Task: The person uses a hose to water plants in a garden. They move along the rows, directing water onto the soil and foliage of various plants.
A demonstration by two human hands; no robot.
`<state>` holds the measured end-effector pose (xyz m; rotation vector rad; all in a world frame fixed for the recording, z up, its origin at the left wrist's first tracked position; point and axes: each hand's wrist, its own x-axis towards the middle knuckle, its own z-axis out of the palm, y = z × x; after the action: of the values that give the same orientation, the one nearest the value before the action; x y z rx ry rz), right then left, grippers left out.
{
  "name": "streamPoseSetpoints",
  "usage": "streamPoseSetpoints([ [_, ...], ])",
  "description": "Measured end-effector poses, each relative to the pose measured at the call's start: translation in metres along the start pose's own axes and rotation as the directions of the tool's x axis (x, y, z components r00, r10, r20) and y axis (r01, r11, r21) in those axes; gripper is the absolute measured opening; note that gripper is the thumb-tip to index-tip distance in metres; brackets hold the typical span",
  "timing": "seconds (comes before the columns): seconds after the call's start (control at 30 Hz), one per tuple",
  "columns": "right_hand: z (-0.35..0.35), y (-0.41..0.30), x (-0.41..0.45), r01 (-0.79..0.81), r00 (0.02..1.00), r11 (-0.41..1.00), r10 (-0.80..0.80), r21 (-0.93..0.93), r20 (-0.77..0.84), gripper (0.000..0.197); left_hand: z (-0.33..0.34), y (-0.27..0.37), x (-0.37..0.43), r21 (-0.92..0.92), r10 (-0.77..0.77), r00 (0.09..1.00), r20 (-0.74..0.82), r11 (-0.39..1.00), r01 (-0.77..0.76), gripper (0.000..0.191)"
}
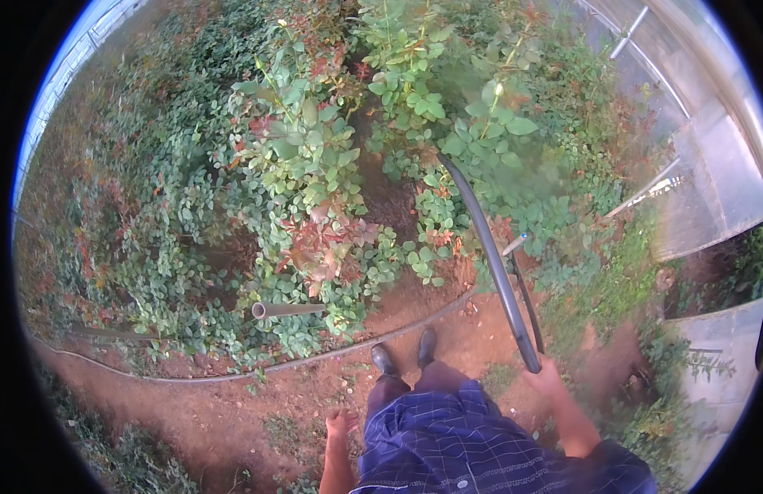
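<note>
My right hand (544,374) is closed around the lower end of a long dark hose or pipe (494,259), which curves up and away over the rose bushes. A fine haze like spray hangs over the leaves right of its far end; a thinner dark tube runs just beside it. My left hand (342,422) hangs low by my left side, its fingers partly curled, with nothing visible in it. Rose bushes (307,136) with green and reddish leaves and pale buds (498,90) grow in front of me.
A thin pipe (412,326) lies along the bed's edge near my boots (427,346). An open-ended tube (288,310) juts from the bushes at left, and a thin post (515,244) stands by the hose. Plastic sheeting (702,185) with poles borders the right side.
</note>
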<state>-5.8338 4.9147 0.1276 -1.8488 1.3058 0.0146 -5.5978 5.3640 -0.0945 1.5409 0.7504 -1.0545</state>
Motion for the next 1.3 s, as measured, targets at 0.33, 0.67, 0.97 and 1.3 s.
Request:
streamPoseSetpoints([
  [0.33,-0.027,0.043,0.000,-0.042,0.995,0.998,0.046,-0.042,0.093,0.021,0.036,-0.004,-0.015,0.059,0.008,1.000,-0.010,0.998,-0.007,0.023],
  [0.67,-0.037,0.073,0.007,-0.083,0.994,0.996,0.084,-0.024,0.067,0.018,0.066,-0.018,-0.038,0.066,0.035,0.999,-0.034,0.997,-0.032,0.023],
  [0.97,-0.041,0.097,0.013,0.013,0.983,0.982,0.023,-0.190,0.183,0.022,0.082,-0.015,-0.044,0.080,0.020,0.999,-0.040,0.997,-0.017,0.023],
  [1.3,-0.034,0.065,0.015,0.149,0.911,0.965,-0.049,-0.215,0.409,0.024,0.087,-0.009,-0.049,0.113,-0.024,0.997,-0.069,0.993,0.032,0.019],
])
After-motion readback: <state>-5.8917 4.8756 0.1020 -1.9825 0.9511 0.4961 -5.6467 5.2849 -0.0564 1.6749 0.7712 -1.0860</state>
